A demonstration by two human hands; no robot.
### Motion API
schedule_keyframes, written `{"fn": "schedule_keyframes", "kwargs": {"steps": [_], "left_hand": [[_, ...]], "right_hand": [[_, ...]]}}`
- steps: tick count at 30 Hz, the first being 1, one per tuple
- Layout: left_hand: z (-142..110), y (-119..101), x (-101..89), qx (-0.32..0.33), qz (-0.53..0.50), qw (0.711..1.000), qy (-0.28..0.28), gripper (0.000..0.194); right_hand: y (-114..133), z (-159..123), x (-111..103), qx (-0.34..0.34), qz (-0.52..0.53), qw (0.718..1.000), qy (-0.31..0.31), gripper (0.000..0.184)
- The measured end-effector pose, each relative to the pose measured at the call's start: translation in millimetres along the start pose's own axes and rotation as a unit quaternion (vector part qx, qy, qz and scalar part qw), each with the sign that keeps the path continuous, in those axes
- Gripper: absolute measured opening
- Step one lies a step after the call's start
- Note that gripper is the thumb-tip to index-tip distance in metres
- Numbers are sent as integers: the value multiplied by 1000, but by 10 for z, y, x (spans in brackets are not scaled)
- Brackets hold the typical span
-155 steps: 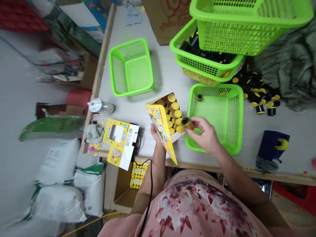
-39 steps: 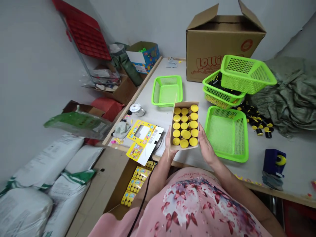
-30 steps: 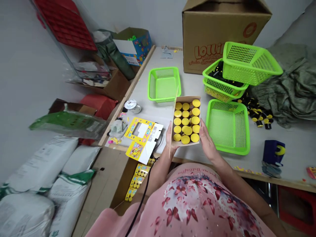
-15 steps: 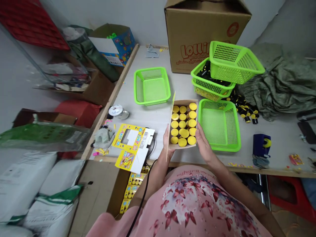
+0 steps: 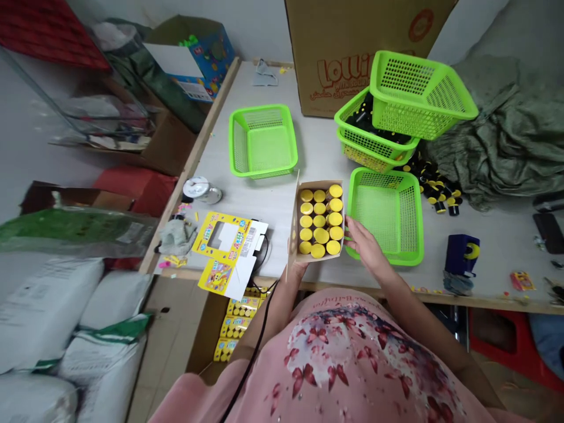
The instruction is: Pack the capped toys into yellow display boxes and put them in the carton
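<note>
An open carton box point(image 5: 338, 251) is packed with rows of small containers with yellow lids point(image 5: 321, 235). My left hand point(image 5: 298, 271) grips this box from below and the left, its fingers mostly hidden behind the cardboard. A raised flap stands along the box's left side. My right hand point(image 5: 365, 242) is beside the box's right wall, fingers stretched out and holding nothing; whether the fingertips touch the wall I cannot tell. Just beyond that hand sits a green plastic basket point(image 5: 418, 235). A flattened yellow printed carton point(image 5: 233, 252) lies on the table to the left.
Another green basket point(image 5: 232, 141) stands farther back. Stacked green baskets point(image 5: 423, 120) hold black pieces, with loose black-and-yellow containers point(image 5: 440, 191) beside them. A large cardboard box point(image 5: 335, 35) is behind. A tape dispenser point(image 5: 460, 255) is at right. Below the table edge, a carton holds filled yellow packs point(image 5: 235, 326).
My right hand has loosened from the box's right side, and its fingers now extend beside it. The left hand still supports the box. The whole view has shifted slightly.
</note>
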State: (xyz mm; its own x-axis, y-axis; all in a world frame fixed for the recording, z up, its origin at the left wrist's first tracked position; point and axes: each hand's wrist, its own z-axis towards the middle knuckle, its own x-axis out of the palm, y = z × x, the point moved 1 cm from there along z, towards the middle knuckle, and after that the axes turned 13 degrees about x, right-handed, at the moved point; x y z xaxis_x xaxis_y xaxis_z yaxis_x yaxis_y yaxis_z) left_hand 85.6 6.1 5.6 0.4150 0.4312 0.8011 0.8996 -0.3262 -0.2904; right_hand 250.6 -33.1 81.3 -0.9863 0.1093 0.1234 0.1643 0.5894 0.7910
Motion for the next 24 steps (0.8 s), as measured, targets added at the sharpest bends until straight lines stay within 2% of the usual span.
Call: {"fn": "schedule_keyframes", "kwargs": {"steps": [3,5,8,10,13,16,20,24], "left_hand": [[-15,30,-75,-21,-14,1000,1,57],[-34,29,-91,-48,-24,998,-19,61],[-42,-31,-103,-57,-32,996,-61,60],[-21,-96,-127,-40,-32,996,-67,59],[57,-179,-211,-16,-28,998,-48,61],[196,-203,-339,-15,-26,998,-51,59],[430,-180,-443,-20,-13,998,-65,55],[620,-228,-395,37,40,996,-74,50]], "right_hand": [[20,206,-86,78,-27,996,21,51],[46,337,-109,123,-52,990,46,39],[95,494,-99,160,-74,981,87,29],[129,576,-62,171,-77,976,112,27],[171,695,59,178,-90,972,128,31],[168,842,259,176,-100,975,95,40],[52,1084,536,124,-25,990,57,49],[-110,1293,695,97,49,993,40,56]]}}
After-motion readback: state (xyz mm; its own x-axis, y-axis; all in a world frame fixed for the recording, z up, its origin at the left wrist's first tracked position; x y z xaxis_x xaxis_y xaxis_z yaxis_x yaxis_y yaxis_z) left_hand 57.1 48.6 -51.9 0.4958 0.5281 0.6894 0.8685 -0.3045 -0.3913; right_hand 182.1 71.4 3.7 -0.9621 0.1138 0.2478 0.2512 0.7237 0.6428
